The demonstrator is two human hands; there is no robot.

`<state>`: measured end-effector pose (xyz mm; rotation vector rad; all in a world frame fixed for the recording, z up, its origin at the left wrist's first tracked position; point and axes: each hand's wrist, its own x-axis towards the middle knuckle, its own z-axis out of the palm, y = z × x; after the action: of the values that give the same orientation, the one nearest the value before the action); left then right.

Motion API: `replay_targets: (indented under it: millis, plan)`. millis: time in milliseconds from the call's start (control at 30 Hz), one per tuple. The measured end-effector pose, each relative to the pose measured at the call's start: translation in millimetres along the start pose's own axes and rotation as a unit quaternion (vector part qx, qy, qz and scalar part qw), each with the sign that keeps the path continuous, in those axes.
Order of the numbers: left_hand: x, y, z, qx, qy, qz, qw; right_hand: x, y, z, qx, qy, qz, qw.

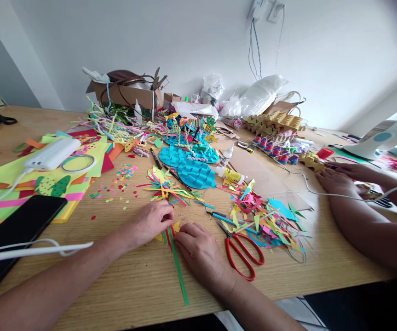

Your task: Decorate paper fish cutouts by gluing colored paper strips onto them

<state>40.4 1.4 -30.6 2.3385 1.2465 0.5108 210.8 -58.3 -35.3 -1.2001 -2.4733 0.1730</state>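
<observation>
Between my two hands lies a small yellow paper piece [176,226] with narrow red and green strips across it; much of it is hidden by fingers. A long green paper strip [181,276] runs from it toward the table's front edge. My left hand [152,221] is closed at the upper end of the strips, fingertips pinched together. My right hand [200,250] is closed too, its fingertips pinching the right edge of the yellow piece beside the green strip. Red-handled scissors [242,255] lie just right of my right hand. Loose paper strips [165,186] are piled beyond my hands.
Blue scaled paper shapes [196,174], glue bottles [232,175] and paper scraps [270,220] spread over the table's middle. At left are coloured sheets, a power bank [52,154] and a black phone [15,243]. Another person's hands [339,179] work at right near a white cable.
</observation>
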Motion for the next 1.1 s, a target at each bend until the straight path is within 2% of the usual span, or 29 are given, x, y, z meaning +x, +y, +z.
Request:
replay_targets:
  millis: [1100]
  plan:
    - [0.6, -1.0, 2.6, 0.016, -0.004, 0.002, 1.000, -1.3, 0.5, 2.0, -0.013, 0.010, -0.009, 1.000]
